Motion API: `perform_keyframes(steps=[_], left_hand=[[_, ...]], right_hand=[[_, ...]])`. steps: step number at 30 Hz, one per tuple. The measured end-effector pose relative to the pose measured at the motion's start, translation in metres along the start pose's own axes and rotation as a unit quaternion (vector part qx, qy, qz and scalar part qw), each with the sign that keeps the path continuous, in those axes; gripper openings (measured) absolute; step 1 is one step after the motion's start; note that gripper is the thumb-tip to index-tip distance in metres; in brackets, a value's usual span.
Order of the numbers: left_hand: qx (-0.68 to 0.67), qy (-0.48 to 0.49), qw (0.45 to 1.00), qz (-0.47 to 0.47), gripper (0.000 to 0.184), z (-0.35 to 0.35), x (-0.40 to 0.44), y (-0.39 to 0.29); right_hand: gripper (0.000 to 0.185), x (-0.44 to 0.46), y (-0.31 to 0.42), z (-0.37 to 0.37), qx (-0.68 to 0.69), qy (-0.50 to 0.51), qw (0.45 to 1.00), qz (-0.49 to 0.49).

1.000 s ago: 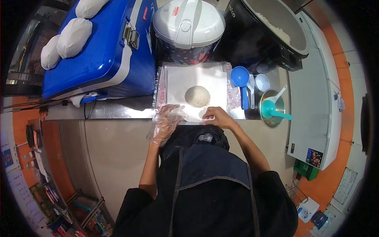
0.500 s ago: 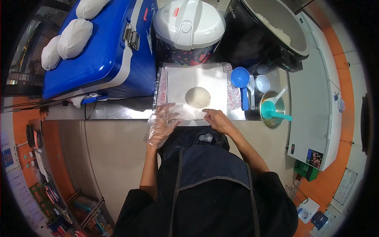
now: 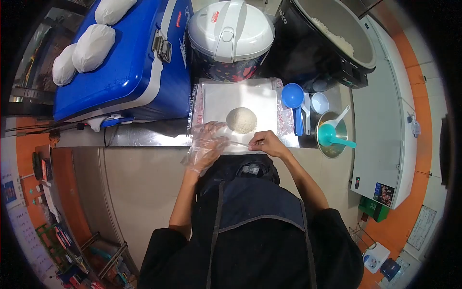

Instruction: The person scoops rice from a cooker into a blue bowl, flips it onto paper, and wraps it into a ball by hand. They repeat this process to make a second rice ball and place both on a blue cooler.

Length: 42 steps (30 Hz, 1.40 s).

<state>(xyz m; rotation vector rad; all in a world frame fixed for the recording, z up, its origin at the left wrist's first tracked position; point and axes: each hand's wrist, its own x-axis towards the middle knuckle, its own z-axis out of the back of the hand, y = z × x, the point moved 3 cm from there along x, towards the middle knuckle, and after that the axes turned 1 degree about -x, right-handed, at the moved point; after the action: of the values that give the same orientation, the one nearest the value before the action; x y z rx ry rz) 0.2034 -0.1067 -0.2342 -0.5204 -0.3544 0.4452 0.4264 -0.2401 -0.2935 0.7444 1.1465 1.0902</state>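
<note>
A round mound of cooked rice [image 3: 241,120] lies on a stack of white wrapping paper [image 3: 216,98] on the metal counter. My left hand [image 3: 208,144], in a clear plastic glove, is at the paper's near edge, left of the rice, its fingers closed on the sheet. My right hand [image 3: 266,143], bare, pinches the same edge right of the rice. Between the two hands the edge is slightly raised. The paper beneath my fingers is partly hidden.
Behind the paper stands a white-lidded rice cooker [image 3: 231,33]; a large black pot of rice [image 3: 317,43] is right of it. A blue cooler box [image 3: 120,62] carries white wrapped bundles [image 3: 94,48]. A blue scoop [image 3: 292,96] and a metal bowl [image 3: 333,150] with a turquoise ladle [image 3: 329,134] sit right.
My left hand has moved right along the near edge and its fingers have closed. My right hand has shifted slightly right. The paper's edge now lifts between them; the rice stays put.
</note>
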Motion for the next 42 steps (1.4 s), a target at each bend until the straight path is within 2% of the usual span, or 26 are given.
perform_keyframes(steps=[2,4,5,6,7,8,10,11,12,13,17,20,22,23,24,25,26,27,29,32,34,36,37,38,40,42], left_hand=[[0.021,0.002,0.999,-0.032,0.014,-0.008,0.005,0.007],[-0.208,0.061,0.969,0.117,0.015,-0.025,0.009,0.024],[-0.207,0.060,0.969,0.117,0.015,-0.035,0.008,0.034],[-0.374,0.024,0.921,0.104,0.020,-0.042,0.008,0.045],[-0.530,-0.013,0.844,0.086,0.025,-0.051,0.008,0.058],[-0.529,-0.015,0.844,0.085,0.025,-0.065,0.006,0.075],[-0.562,-0.004,0.825,0.060,0.035,-0.078,0.008,0.094],[-0.562,-0.005,0.825,0.059,0.035,-0.076,0.009,0.093],[-0.229,0.000,0.973,-0.001,0.036,-0.072,0.009,0.090],[0.134,0.006,0.989,-0.059,0.038,-0.072,0.009,0.087],[0.110,-0.016,0.994,-0.002,0.035,-0.080,0.018,0.087],[0.193,-0.048,0.980,-0.001,0.036,-0.068,0.011,0.064],[0.152,-0.240,0.954,0.097,0.043,-0.017,0.020,0.014],[0.201,-0.279,0.934,0.099,0.039,-0.026,0.006,0.004],[0.201,-0.281,0.933,0.101,0.039,-0.032,-0.003,0.004],[0.213,-0.160,0.963,-0.046,0.043,-0.044,-0.006,-0.003],[0.217,-0.032,0.957,-0.190,0.047,-0.058,-0.012,-0.011],[0.217,-0.035,0.958,-0.184,0.047,-0.068,-0.010,-0.012],[0.243,0.045,0.937,-0.247,0.055,-0.092,0.001,-0.017],[0.264,0.005,0.945,-0.192,0.058,-0.102,0.013,-0.010],[0.265,-0.018,0.950,-0.166,0.056,-0.110,0.014,-0.008],[0.263,-0.039,0.954,-0.137,0.054,-0.112,0.012,-0.007],[0.266,-0.041,0.954,-0.130,0.054,-0.111,0.010,-0.008],[0.267,-0.042,0.955,-0.124,0.053,-0.113,0.008,-0.008],[0.269,-0.053,0.955,-0.116,0.053,-0.115,0.005,-0.010],[0.275,-0.071,0.953,-0.103,0.053,-0.115,0.005,-0.009]], right_hand=[[0.018,0.001,0.007,0.005,0.011,0.011,1.000,-0.003],[0.021,-0.001,0.017,0.015,-0.005,-0.051,0.999,0.009],[0.023,-0.004,0.023,0.019,-0.060,-0.066,0.994,0.061],[0.023,-0.007,0.022,0.021,-0.060,-0.066,0.994,0.063],[0.023,-0.010,0.020,0.025,-0.150,-0.063,0.983,0.085],[0.024,-0.012,0.019,0.030,-0.239,-0.059,0.963,0.107],[0.026,-0.010,0.016,0.042,-0.243,-0.063,0.963,0.093],[0.027,-0.006,0.012,0.048,-0.203,-0.098,0.971,0.077],[0.028,-0.002,0.007,0.055,-0.162,-0.133,0.976,0.061],[0.031,0.003,0.013,0.060,-0.159,-0.131,0.978,0.037],[0.037,0.024,0.000,0.070,-0.155,-0.099,0.983,0.024],[0.034,0.027,-0.009,0.070,-0.151,-0.111,0.982,0.021],[0.034,0.026,-0.002,0.070,-0.143,-0.107,0.984,0.007],[0.035,0.025,-0.002,0.069,-0.133,-0.105,0.986,-0.008],[0.035,0.027,0.000,0.068,-0.135,-0.103,0.985,-0.008],[0.034,0.028,0.000,0.069,-0.138,-0.118,0.983,0.007],[0.034,0.026,0.000,0.069,-0.141,-0.130,0.981,0.021],[0.034,0.025,0.000,0.069,-0.145,-0.124,0.981,0.022],[0.034,0.029,0.001,0.070,-0.138,-0.103,0.985,-0.001],[0.034,0.033,-0.003,0.073,-0.164,-0.087,0.982,-0.013],[0.033,0.045,0.004,0.079,-0.147,-0.097,0.984,0.027],[0.032,0.068,0.025,0.084,-0.119,-0.199,0.968,0.092],[0.036,0.084,0.028,0.087,-0.202,-0.181,0.957,0.102],[0.036,0.097,0.027,0.086,-0.208,-0.176,0.957,0.102],[0.041,0.118,0.032,0.079,-0.404,-0.137,0.893,0.144],[0.041,0.127,0.038,0.081,-0.429,-0.095,0.889,0.127]])
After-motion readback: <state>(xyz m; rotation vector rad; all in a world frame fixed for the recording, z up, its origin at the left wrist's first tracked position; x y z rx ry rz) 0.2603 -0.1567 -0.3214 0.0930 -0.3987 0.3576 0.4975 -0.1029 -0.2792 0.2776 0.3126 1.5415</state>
